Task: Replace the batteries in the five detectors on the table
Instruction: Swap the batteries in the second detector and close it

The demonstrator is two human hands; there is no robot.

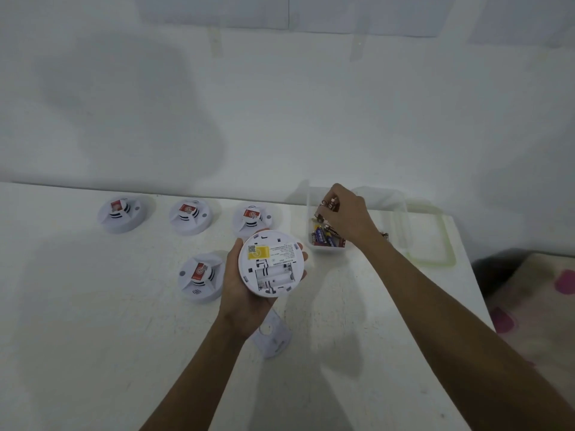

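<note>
Over open table (93,337) the left hand (239,284) grips the detector (270,262); right hand (348,213) pinches batteries (329,205) in far-edge box (401,222).

White table (93,353), surface scuffed and speckled, far edge butted against a plain white wall (280,119). Large soft shadows on the wall, at left and far right. Top of wall: pale sheets (211,14) hung side by side, two translucent tape strips (215,42) just below them. Past the table's right edge: beige blanket (535,306) with pink shapes, dark patch at its far end. Light dim, bluish cast.
</note>
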